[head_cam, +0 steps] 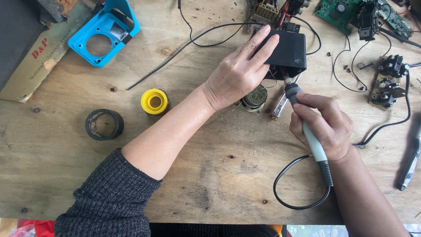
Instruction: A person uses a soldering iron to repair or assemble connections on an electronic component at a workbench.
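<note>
My left hand (239,72) lies flat over a black plastic box (289,50), fingers stretched across its top. My right hand (322,127) grips a grey-handled soldering iron (307,127), its tip pointing up under the box's lower edge. A small round speaker (255,97) sits just below my left hand, with thin wires running to the box. A metal cylinder (280,107) lies beside the iron's tip. The iron's black cord (291,199) loops across the wooden table (210,175) near my right wrist.
A yellow solder spool (155,101) and a black tape roll (104,124) stand at left. A blue plastic frame (104,33) lies at the back left beside a speaker cabinet (30,48). Green circuit boards (346,11), a small board with black parts (388,81) and black cables crowd the back right.
</note>
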